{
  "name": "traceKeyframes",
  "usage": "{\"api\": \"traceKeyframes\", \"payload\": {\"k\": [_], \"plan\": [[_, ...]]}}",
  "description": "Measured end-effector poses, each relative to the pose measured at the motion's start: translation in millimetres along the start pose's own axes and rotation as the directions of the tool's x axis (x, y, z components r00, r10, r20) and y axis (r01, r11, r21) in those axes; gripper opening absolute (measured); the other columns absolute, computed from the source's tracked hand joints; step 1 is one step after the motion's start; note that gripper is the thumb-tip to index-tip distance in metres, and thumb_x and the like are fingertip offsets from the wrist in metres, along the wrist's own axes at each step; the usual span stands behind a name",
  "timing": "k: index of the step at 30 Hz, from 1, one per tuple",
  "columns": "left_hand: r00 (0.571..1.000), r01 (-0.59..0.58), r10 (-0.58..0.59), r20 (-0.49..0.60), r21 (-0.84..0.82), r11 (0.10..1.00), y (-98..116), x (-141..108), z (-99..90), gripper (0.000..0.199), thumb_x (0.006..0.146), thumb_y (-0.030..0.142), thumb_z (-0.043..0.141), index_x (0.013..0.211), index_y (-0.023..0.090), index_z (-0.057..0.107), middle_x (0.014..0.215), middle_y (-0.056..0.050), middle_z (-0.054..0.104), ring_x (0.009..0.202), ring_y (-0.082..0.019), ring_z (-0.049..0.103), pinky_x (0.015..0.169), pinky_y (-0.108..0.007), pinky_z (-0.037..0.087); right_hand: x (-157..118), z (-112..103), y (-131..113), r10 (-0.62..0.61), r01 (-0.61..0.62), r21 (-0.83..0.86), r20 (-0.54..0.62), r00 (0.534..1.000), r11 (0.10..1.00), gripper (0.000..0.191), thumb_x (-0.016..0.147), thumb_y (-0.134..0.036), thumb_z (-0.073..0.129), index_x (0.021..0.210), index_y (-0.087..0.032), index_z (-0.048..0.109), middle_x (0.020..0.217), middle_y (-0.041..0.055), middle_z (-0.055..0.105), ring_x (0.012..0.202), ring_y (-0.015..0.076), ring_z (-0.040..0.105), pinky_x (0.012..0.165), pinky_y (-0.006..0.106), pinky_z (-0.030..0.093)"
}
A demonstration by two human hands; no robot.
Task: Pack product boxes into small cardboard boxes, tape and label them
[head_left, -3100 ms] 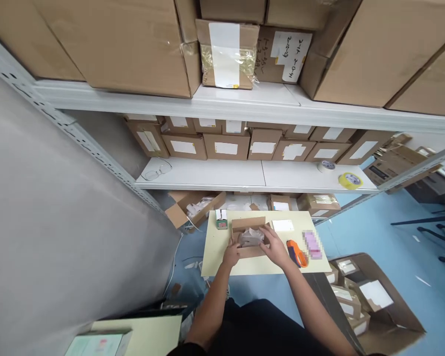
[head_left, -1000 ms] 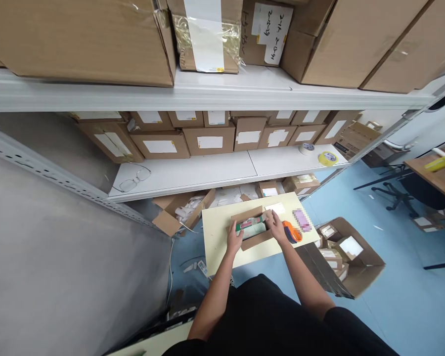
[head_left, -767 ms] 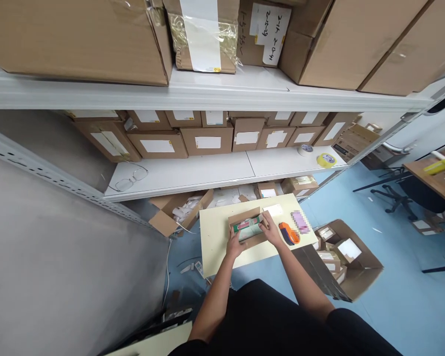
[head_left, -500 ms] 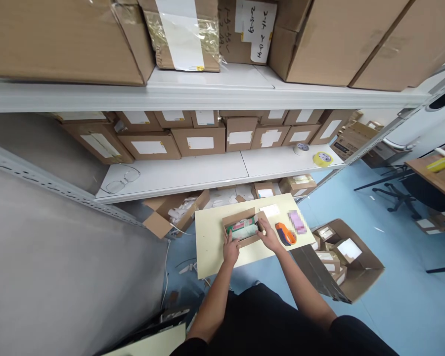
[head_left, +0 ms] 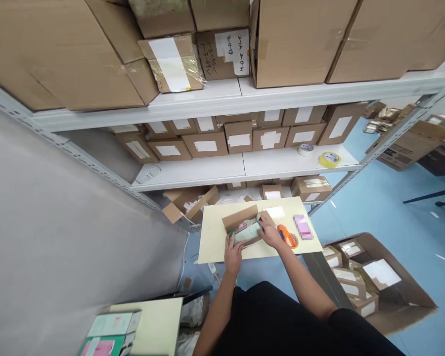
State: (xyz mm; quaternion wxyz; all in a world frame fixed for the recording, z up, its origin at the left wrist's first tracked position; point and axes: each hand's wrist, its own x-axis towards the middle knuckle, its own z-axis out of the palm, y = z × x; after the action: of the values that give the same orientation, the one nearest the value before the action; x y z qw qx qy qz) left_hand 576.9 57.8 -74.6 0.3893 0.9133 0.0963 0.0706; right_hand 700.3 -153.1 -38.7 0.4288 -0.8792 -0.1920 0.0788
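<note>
A small brown cardboard box (head_left: 241, 217) lies with its top open on the pale yellow table. In it sits a green, white and pink package (head_left: 247, 231), tilted, with its pale side facing me. My left hand (head_left: 233, 253) grips the near left corner of the package, fingers closed against it. At the right end my right hand (head_left: 269, 233) has its fingers bent over the package's edge. The box's near wall is mostly hidden by the package and hands. Right of my right hand lies an orange and blue tape dispenser (head_left: 287, 236).
A white paper (head_left: 274, 212) and a blurred purple item (head_left: 303, 227) are on the table (head_left: 211, 237). A large carton (head_left: 400, 274) of smaller boxes stands at right. Shelving (head_left: 203, 173) holds boxes and tape rolls (head_left: 330, 159). Green packages (head_left: 109, 330) lie at lower left.
The view has swung left and down, bringing the lower-left packages into sight. The package in the small box has tilted, its pale side showing more. Both hands stay on it.
</note>
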Motion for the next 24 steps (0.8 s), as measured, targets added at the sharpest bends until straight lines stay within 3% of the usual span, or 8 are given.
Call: {"api": "traceKeyframes", "payload": {"k": [4, 6, 9, 11, 14, 17, 20, 24], "plan": [[0.995, 0.002, 0.002, -0.098, 0.038, 0.999, 26, -32, 0.0, 0.026, 0.099, 0.033, 0.053, 0.108, 0.028, 0.077, 0.165, 0.0, 0.04, 0.16, -0.032, 0.018, 0.127, -0.06, 0.029, -19, -12, -3, -0.153, 0.149, -0.039, -0.105, 0.983, 0.988, 0.073, 0.088, -0.019, 0.052, 0.16, -0.023, 0.039, 0.166, 0.0078, 0.039, 0.154, 0.0296, 0.033, 0.126, 0.054, 0.031], [0.989, 0.02, -0.013, -0.147, 0.048, 0.999, 35, -52, -0.1, 0.027, 0.1, 0.032, 0.051, 0.108, 0.029, 0.077, 0.166, 0.001, 0.04, 0.16, -0.031, 0.018, 0.128, -0.058, 0.028, -27, -14, -2, -0.201, 0.197, -0.063, -0.063, 0.978, 0.978, 0.068, 0.089, -0.02, 0.054, 0.156, -0.025, 0.046, 0.165, 0.0062, 0.041, 0.156, 0.0312, 0.029, 0.127, 0.055, 0.028], [0.972, 0.073, -0.058, -0.228, 0.057, 0.996, 47, -87, -2.1, 0.029, 0.101, 0.031, 0.05, 0.113, 0.03, 0.076, 0.168, 0.002, 0.035, 0.161, -0.03, 0.016, 0.128, -0.057, 0.026, -36, -7, -1, -0.19, 0.194, -0.106, 0.045, 0.981, 0.975, 0.052, 0.087, -0.02, 0.058, 0.139, -0.021, 0.065, 0.151, 0.0115, 0.058, 0.156, 0.0357, 0.027, 0.126, 0.059, 0.025], [0.951, 0.136, -0.111, -0.29, 0.069, 0.988, 53, -112, -4.8, 0.031, 0.101, 0.03, 0.048, 0.116, 0.031, 0.075, 0.17, 0.001, 0.032, 0.161, -0.03, 0.014, 0.128, -0.058, 0.026, -42, 4, -3, -0.2, 0.211, -0.112, 0.107, 0.974, 0.971, 0.044, 0.088, -0.021, 0.058, 0.131, -0.02, 0.07, 0.142, 0.0138, 0.065, 0.154, 0.0365, 0.031, 0.125, 0.059, 0.025], [0.912, 0.228, -0.188, -0.365, 0.069, 0.971, 59, -148, -10.3, 0.031, 0.101, 0.033, 0.047, 0.114, 0.03, 0.075, 0.169, 0.0, 0.034, 0.16, -0.03, 0.016, 0.126, -0.06, 0.028, -55, 25, -14, -0.283, 0.299, -0.049, 0.215, 0.935, 0.953, 0.048, 0.09, -0.023, 0.057, 0.136, -0.02, 0.066, 0.138, 0.0138, 0.066, 0.145, 0.0344, 0.043, 0.123, 0.055, 0.031], [0.869, 0.28, -0.225, -0.441, 0.062, 0.958, 61, -183, -16.3, 0.03, 0.101, 0.036, 0.048, 0.111, 0.031, 0.075, 0.166, -0.001, 0.039, 0.16, -0.031, 0.019, 0.125, -0.06, 0.03, -72, 45, -33, -0.34, 0.356, 0.002, 0.297, 0.892, 0.935, 0.058, 0.089, -0.027, 0.058, 0.146, -0.017, 0.059, 0.136, 0.0161, 0.066, 0.141, 0.0348, 0.046, 0.121, 0.052, 0.035], [0.817, 0.34, -0.263, -0.514, 0.06, 0.939, 60, -219, -23.8, 0.03, 0.1, 0.036, 0.048, 0.111, 0.031, 0.076, 0.163, -0.002, 0.044, 0.159, -0.032, 0.021, 0.124, -0.061, 0.033, -87, 61, -56, -0.394, 0.422, 0.005, 0.369, 0.842, 0.907, 0.053, 0.09, -0.029, 0.058, 0.142, -0.017, 0.064, 0.129, 0.0162, 0.068, 0.137, 0.0356, 0.048, 0.118, 0.052, 0.038], [0.747, 0.416, -0.315, -0.585, 0.042, 0.909, 55, -276, -36.7, 0.029, 0.099, 0.034, 0.05, 0.109, 0.031, 0.077, 0.164, -0.001, 0.043, 0.159, -0.032, 0.022, 0.124, -0.06, 0.033, -112, 90, -94, -0.509, 0.532, 0.052, 0.383, 0.771, 0.845, 0.048, 0.088, -0.032, 0.062, 0.134, -0.02, 0.07, 0.147, 0.0138, 0.058, 0.143, 0.0374, 0.042, 0.121, 0.055, 0.034]]}}
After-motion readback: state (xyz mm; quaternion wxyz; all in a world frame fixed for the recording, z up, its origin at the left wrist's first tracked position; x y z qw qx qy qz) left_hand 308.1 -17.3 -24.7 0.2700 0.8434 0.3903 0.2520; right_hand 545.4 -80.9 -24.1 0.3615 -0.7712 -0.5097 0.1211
